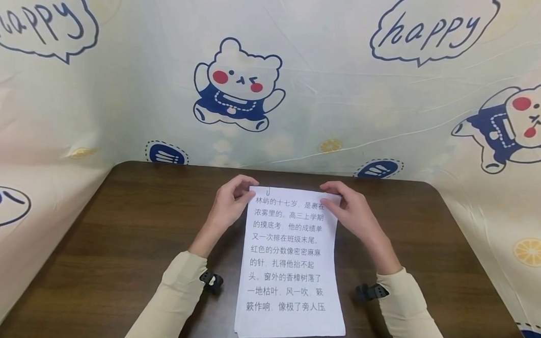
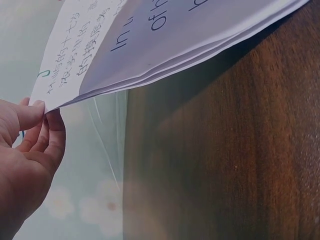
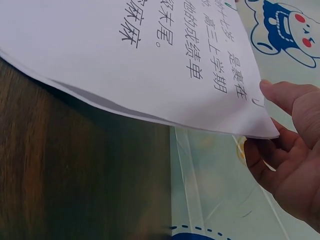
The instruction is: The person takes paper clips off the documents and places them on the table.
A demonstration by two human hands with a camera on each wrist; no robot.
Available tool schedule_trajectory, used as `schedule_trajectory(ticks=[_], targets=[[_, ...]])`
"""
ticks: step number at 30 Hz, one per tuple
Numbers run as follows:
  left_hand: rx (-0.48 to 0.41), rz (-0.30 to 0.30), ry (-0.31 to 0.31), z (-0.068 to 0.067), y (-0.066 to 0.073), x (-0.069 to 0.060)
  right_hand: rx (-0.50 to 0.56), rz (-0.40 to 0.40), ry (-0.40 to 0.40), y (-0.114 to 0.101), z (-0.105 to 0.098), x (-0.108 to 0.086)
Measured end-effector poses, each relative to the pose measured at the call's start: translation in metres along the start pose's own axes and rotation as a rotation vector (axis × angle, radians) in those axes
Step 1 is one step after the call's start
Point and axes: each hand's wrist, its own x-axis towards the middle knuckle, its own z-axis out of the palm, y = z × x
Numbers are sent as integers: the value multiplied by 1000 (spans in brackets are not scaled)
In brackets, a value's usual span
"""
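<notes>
A stack of white paper sheets (image 1: 290, 323) printed with Chinese text lies before me, its top end raised off the table. My left hand (image 1: 233, 200) pinches its top left corner, thumb on the front and fingers behind. At the top right corner my right hand (image 1: 353, 208) holds the stack, with fingers (image 3: 260, 157) under the edge. A paper clip (image 1: 268, 191) sits on the top edge near the left corner. Another paper clip (image 3: 257, 102) shows beside my right thumb. In the left wrist view, a shaded page (image 2: 145, 45) bears Latin letters.
A dark brown wooden table (image 1: 132, 264) bears the stack. Behind and at both sides hangs a pale curtain (image 1: 320, 100) with cartoon bears and "happy" speech bubbles. Each wrist wears a black strapped device, one on the left (image 1: 211, 280) and one on the right (image 1: 370, 292).
</notes>
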Motion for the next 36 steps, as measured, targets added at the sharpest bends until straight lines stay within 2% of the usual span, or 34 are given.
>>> schedule_trajectory(ticks=[6,13,36], targets=[[9,-8,0,1,1,1,-38,-7,-11,-2,1,4],[13,-20,-1,1,1,1,-82,26,-31,-1,1,2],[-5,-30,1,1,1,1,-81,-2,-81,7,5,0]])
